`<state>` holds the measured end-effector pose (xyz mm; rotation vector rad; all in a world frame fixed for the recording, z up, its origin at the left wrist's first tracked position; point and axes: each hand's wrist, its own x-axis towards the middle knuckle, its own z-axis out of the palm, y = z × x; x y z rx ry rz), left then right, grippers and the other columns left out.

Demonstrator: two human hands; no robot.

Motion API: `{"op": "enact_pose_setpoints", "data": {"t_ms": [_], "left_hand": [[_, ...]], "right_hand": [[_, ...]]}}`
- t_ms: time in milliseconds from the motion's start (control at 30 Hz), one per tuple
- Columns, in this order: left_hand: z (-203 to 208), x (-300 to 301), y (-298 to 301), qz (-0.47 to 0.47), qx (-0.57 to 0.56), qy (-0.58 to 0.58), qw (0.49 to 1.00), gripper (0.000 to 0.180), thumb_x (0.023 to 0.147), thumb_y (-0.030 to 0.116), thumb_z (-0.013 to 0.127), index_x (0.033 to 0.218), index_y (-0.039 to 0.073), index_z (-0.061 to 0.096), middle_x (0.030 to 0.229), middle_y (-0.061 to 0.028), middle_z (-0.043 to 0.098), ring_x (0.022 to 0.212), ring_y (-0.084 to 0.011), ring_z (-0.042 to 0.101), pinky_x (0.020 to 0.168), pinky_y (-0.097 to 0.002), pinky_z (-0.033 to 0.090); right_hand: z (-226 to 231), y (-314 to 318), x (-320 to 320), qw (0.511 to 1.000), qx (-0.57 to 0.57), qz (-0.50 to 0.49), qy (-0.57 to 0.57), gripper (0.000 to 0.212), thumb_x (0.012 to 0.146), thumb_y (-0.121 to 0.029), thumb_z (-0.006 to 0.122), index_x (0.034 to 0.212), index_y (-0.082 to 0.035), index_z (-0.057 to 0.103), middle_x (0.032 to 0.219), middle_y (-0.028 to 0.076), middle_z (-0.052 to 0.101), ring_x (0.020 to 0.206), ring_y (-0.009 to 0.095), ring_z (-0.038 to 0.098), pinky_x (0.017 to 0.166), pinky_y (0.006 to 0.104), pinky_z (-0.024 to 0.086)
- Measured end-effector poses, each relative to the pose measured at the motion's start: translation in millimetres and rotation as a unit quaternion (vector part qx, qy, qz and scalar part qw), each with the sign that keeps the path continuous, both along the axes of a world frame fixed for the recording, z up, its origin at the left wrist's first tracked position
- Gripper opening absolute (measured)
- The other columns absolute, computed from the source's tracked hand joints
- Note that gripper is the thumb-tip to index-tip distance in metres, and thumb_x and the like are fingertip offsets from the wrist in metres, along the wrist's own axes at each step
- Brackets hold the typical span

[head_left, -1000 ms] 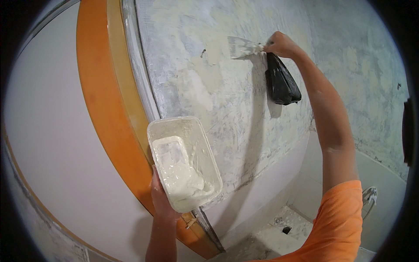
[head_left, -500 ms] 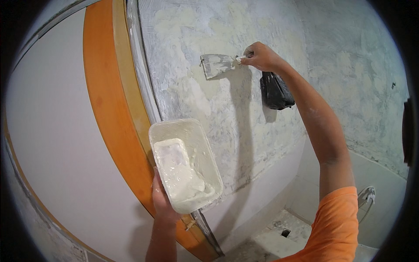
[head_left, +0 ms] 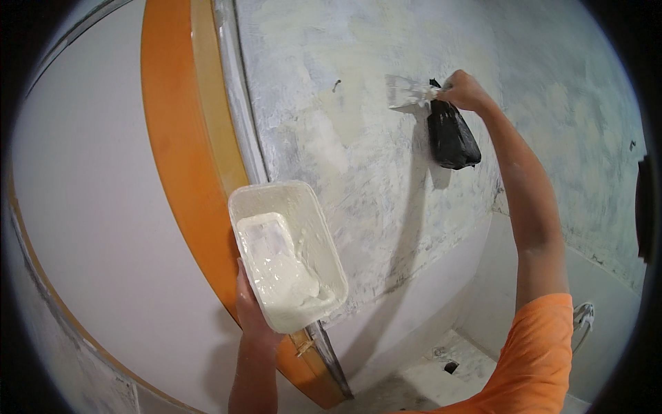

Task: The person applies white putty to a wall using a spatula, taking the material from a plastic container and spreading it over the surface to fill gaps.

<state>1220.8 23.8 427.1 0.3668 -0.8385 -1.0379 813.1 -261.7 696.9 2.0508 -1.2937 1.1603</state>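
Observation:
My left hand (head_left: 254,307) is closed on a white plastic tub (head_left: 338,265), holding it tilted from its left side. Inside lies creamy white putty (head_left: 286,276), thickest toward the near end. My right hand (head_left: 466,90) is raised and closed around the handle of a putty knife (head_left: 408,93). The blade points left, close against the patchy grey wall (head_left: 358,172), and is smeared with putty. Whether its edge touches the plaster I cannot tell. Just below that hand hangs a black plastic bag (head_left: 453,138) on the wall.
An orange door frame (head_left: 165,138) with a white door panel (head_left: 83,193) stands on the left. A small hook (head_left: 336,85) sticks out of the wall. Low at right are pale tiles (head_left: 441,297), a floor drain (head_left: 451,368) and a hand shower (head_left: 585,316).
My right hand has moved the putty knife rightward across the wall, toward the bag, uncovering the small hook. The view has shifted slightly. My left hand keeps the tub nearly in place.

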Motion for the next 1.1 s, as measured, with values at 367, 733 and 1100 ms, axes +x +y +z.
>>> {"op": "enact_pose_setpoints", "data": {"t_ms": [367,733,1100], "left_hand": [[9,3,1,-0.120,-0.073,0.005,0.990,0.060,0.105,0.051,0.036,0.145,0.007,0.042,0.137,-0.0142,0.054,0.121,-0.0298,0.058,0.101,-0.0473,0.050],[14,-6,-11,-0.090,0.019,-0.015,0.996,0.063,0.105,0.051,0.033,0.149,0.007,0.038,0.142,-0.0156,0.050,0.128,-0.0340,0.052,0.108,-0.0515,0.044],[0,-2,-30,-0.157,-0.062,-0.006,0.986,0.070,0.101,0.057,0.043,0.148,0.006,0.039,0.141,-0.0149,0.051,0.124,-0.0331,0.056,0.104,-0.0506,0.047]], "right_hand": [[29,106,54,0.995,-0.017,0.055,-0.087,0.042,0.082,-0.036,0.076,0.075,0.004,0.065,0.071,0.017,0.064,0.070,0.032,0.060,0.064,0.0433,0.045],[97,190,133,0.833,-0.390,-0.036,0.390,0.018,0.078,-0.023,0.073,0.089,-0.013,0.062,0.096,0.004,0.058,0.107,0.025,0.051,0.096,0.0417,0.039],[94,201,199,0.748,-0.456,-0.091,0.474,0.019,0.077,-0.026,0.077,0.087,-0.011,0.074,0.095,0.001,0.068,0.112,0.020,0.056,0.110,0.0366,0.039]]}}
